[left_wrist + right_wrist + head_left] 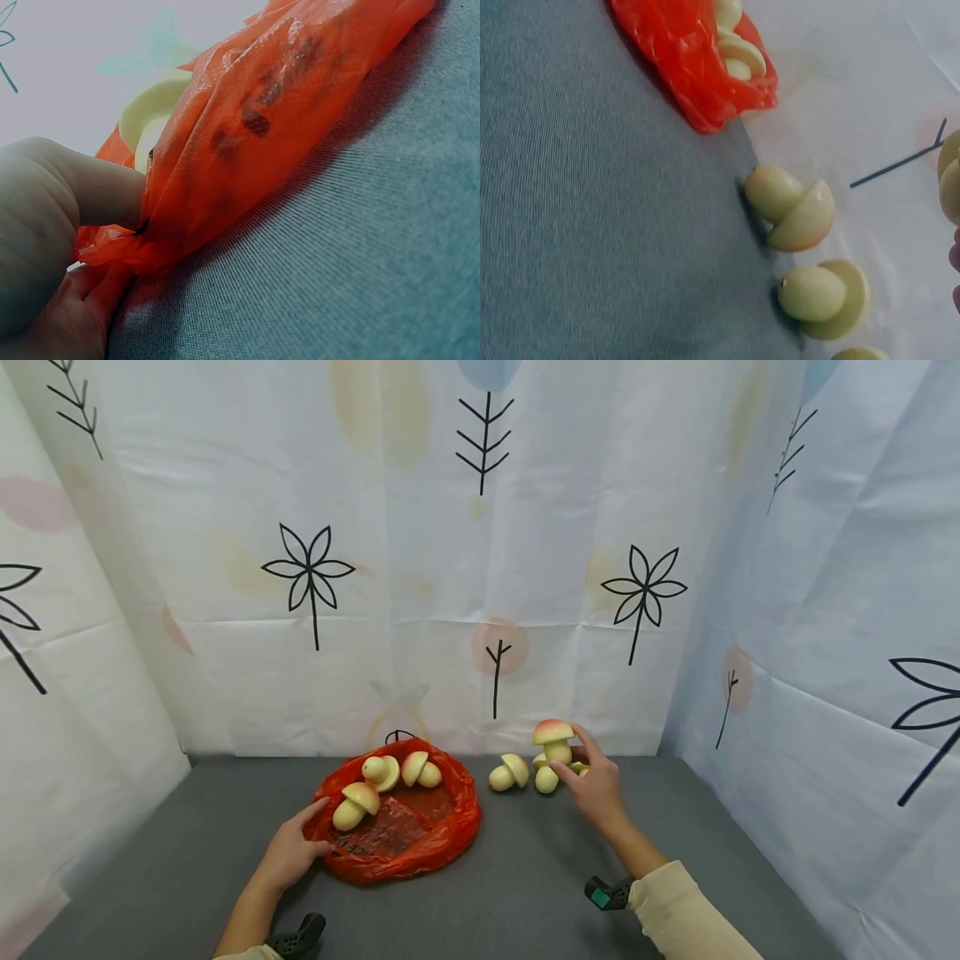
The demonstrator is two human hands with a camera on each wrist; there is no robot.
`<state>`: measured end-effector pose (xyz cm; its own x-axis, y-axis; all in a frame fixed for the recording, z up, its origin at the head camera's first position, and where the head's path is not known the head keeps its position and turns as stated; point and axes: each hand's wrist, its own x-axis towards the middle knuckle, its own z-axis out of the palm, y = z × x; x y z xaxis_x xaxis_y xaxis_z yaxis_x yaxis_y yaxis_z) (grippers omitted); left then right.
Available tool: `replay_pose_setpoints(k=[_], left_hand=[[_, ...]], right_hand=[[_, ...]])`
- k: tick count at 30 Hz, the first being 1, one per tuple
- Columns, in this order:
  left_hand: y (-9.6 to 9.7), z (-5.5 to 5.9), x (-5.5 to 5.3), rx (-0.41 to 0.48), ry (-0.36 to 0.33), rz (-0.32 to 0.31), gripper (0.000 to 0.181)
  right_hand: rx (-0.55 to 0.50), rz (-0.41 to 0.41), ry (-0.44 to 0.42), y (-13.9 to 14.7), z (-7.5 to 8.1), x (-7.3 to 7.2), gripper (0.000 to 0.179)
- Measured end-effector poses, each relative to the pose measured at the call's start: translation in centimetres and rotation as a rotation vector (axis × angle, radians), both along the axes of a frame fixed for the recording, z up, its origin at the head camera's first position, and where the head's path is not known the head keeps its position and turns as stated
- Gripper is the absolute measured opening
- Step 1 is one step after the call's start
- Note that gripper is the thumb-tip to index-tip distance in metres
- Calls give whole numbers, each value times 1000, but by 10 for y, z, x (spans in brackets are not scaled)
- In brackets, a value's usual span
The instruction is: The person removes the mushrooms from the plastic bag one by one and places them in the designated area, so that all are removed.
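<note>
My right hand holds up a toy mushroom with a reddish cap and pale stem. Only a sliver of that held mushroom shows at the right edge of the right wrist view. Below it on the table lie a tipped mushroom, a second mushroom and a third one, partly hidden. To the left, a red plastic bag lies with its mouth spread, holding three more mushrooms. My left hand pinches the bag's near-left rim between thumb and fingers.
The grey tabletop runs back to a white patterned cloth, which also rises on the left and right sides. A dark wrist device sits on the right wrist, another on the left.
</note>
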<state>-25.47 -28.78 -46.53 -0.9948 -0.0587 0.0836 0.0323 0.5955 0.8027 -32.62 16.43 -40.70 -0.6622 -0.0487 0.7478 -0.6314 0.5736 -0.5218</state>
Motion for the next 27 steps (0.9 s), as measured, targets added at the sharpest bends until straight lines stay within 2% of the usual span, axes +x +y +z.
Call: replay_pose_setpoints(k=[11,19,27], left_hand=[[1,1,0,-4,-14,9,79],[0,1,-1,-4,-20,5,79],[0,0,-1,-9,-19,6,79]], right_hand=[[-18,-52,-40,23,-13,-2,71],[-2,-79,-34,37,-22,-3,71],[19,-141,-82,49,-32,-5,70]])
